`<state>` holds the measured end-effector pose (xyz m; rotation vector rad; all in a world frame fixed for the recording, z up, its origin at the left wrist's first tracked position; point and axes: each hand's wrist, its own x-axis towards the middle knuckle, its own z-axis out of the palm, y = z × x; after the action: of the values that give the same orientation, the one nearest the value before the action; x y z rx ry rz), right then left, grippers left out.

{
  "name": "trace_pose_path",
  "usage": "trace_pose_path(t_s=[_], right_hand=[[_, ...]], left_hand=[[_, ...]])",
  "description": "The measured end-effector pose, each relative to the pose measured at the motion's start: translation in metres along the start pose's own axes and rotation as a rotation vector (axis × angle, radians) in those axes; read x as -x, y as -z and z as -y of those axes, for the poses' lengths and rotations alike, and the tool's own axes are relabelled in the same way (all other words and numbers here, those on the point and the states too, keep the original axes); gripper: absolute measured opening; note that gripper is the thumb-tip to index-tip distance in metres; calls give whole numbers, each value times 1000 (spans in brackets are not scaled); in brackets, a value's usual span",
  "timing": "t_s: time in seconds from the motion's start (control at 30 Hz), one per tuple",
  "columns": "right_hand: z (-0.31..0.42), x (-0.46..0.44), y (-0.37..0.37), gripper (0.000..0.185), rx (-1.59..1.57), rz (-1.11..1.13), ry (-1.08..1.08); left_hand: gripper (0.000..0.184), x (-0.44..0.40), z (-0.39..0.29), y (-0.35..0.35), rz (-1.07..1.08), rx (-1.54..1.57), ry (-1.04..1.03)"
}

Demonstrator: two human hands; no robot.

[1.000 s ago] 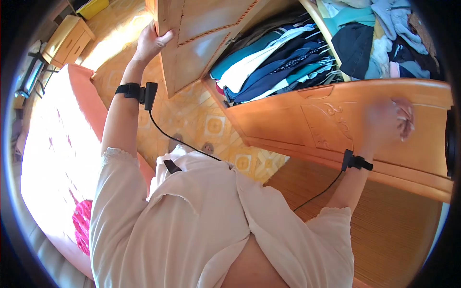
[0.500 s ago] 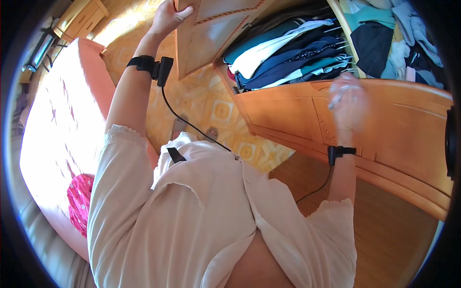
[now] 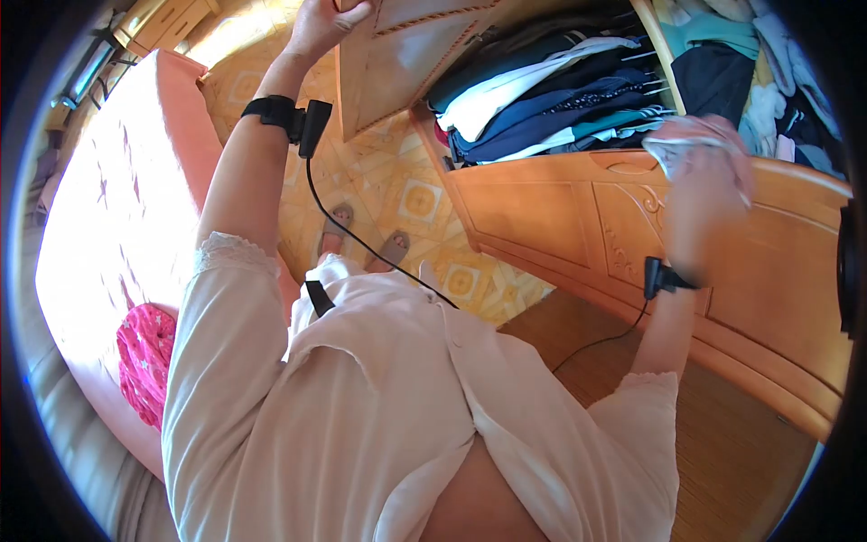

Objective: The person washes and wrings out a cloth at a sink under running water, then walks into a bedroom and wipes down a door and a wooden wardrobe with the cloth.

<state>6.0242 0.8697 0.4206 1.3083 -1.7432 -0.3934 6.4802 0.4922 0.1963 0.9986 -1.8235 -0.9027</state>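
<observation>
My left hand (image 3: pixel 323 25) grips the edge of the open wardrobe door (image 3: pixel 397 63) at the top. On the right, my right hand (image 3: pixel 709 185), blurred by motion, holds a pink and whitish cloth (image 3: pixel 700 143) against the carved wooden door panel (image 3: pixel 560 212), close to its upper edge. Behind that panel, clothes hang on hangers (image 3: pixel 560 104) inside the wardrobe. Folded and heaped clothes (image 3: pixel 718 77) lie in the compartment to the right of a divider. Black straps with small devices and cables are on both wrists.
A bed (image 3: pixel 117 217) with a pink-edged cover stands at the left, a bright pink cloth (image 3: pixel 144 361) on it. A wooden cabinet (image 3: pixel 163 25) is at the upper left. My slippered feet (image 3: pixel 336 226) are on the patterned floor (image 3: pixel 420 200).
My right hand moved left along the panel, then back right near its upper edge, and the cloth in it now shows clearly. My left hand stays on the door while the view has shifted.
</observation>
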Motion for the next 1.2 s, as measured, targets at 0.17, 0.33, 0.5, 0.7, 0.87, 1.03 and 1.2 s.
trace_pose_path(t_s=[0.17, 0.33, 0.5, 0.7, 0.87, 1.03, 1.2], right_hand=[[86, 19, -55, 35, -107, 35, 6], [76, 13, -31, 25, -223, -8, 240], [50, -19, 11, 32, -330, -9, 198], [54, -109, 1, 47, -204, -131, 115], [95, -162, -119, 51, -76, -163, -51], [123, -247, -144, 32, -143, -127, -86], [149, -301, -157, 25, -138, -60, -137]], left_hand=[[44, -1, -19, 5, -5, -140, -12], [44, 1, -25, 14, 17, -99, 24], [44, -11, -30, 24, 15, 67, 1], [51, -22, -17, 25, 41, 119, -16], [51, -23, -12, 24, 47, 191, -119], [56, -23, -35, 29, 82, 211, 5], [52, -29, -26, 26, 83, 218, 80]])
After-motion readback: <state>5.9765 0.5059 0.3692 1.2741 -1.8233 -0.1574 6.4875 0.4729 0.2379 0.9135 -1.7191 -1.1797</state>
